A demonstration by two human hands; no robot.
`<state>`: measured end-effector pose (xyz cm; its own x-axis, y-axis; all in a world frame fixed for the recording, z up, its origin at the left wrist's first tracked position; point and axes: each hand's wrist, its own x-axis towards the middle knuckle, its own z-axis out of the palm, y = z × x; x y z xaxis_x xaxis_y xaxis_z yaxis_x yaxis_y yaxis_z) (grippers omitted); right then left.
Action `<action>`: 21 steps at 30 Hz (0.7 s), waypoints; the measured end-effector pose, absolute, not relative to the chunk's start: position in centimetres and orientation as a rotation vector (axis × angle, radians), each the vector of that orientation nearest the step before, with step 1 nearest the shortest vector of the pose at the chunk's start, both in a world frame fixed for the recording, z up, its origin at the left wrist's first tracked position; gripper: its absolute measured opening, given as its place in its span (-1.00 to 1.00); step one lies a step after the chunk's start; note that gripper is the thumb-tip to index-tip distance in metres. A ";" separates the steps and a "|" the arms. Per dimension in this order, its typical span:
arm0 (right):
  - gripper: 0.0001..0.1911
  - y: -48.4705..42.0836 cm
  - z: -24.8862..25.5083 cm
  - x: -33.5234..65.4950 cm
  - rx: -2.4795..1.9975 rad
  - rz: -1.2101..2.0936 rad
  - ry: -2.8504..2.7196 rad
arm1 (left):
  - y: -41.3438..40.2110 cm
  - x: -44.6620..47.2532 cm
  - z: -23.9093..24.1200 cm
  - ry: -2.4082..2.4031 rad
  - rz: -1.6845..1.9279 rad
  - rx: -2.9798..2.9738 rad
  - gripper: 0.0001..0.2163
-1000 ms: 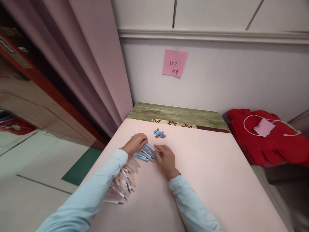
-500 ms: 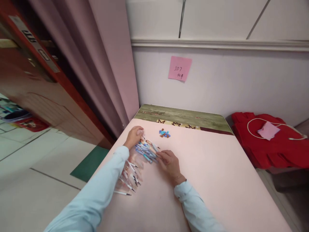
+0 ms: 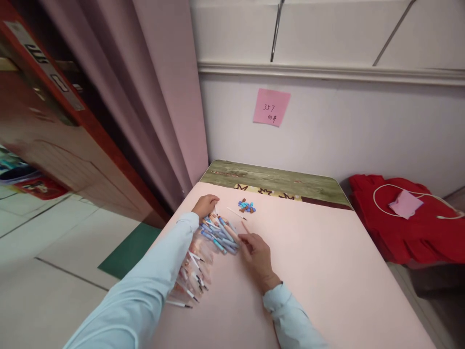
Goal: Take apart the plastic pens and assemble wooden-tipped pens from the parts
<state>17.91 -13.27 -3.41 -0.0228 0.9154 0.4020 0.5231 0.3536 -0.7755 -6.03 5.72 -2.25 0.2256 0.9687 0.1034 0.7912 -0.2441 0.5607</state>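
Note:
My left hand (image 3: 205,206) is closed at the far end of a pile of blue and peach pen barrels (image 3: 221,237). A thin white pen refill seems to poke out below its fingertips, mostly hidden. Beside the pile's right edge, my right hand (image 3: 257,249) pinches a peach pen barrel (image 3: 245,226) that points up and away. One white refill with a dark tip (image 3: 237,213) lies alone beyond the pile. Small blue and brown pen parts (image 3: 247,207) form a little heap behind it. More white refills (image 3: 194,278) lie near my left forearm among clear plastic.
The table's pink cover (image 3: 327,271) ends before a green wood-patterned strip (image 3: 290,174) against the wall. A pink note (image 3: 271,107) is stuck on the wall. Left stand a curtain (image 3: 160,97) and a door (image 3: 72,145). Right, a cable (image 3: 378,191) lies on red cloth (image 3: 428,232).
A white refill now lies by itself between the pile and the small parts. The peach barrel now stands out from my right fingers. My left hand has shifted only slightly.

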 end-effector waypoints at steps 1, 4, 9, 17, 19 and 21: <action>-0.77 -13.3 -3.4 17.9 -1.307 0.536 -1.666 | 5.5 -5.7 -2.1 1.604 0.613 2.121 -0.71; -0.78 -13.3 -3.4 18.1 -1.325 0.561 -1.637 | 4.6 -4.8 -1.4 1.541 0.597 2.137 -0.72; -0.78 -13.3 -3.7 18.4 -1.318 0.568 -1.575 | 2.1 -3.0 -0.2 1.438 0.612 2.156 -0.74; -0.79 -13.8 -3.7 18.8 -1.326 0.613 -1.430 | -1.0 -0.9 2.6 1.539 0.831 2.050 -0.78; -0.79 -14.2 -3.6 19.4 -1.337 0.627 -1.316 | -2.6 -0.7 3.2 1.608 0.935 1.999 -0.74; -0.78 -14.7 -3.6 20.3 -1.361 0.613 -1.218 | -5.6 -0.3 3.3 1.689 1.087 1.900 -0.69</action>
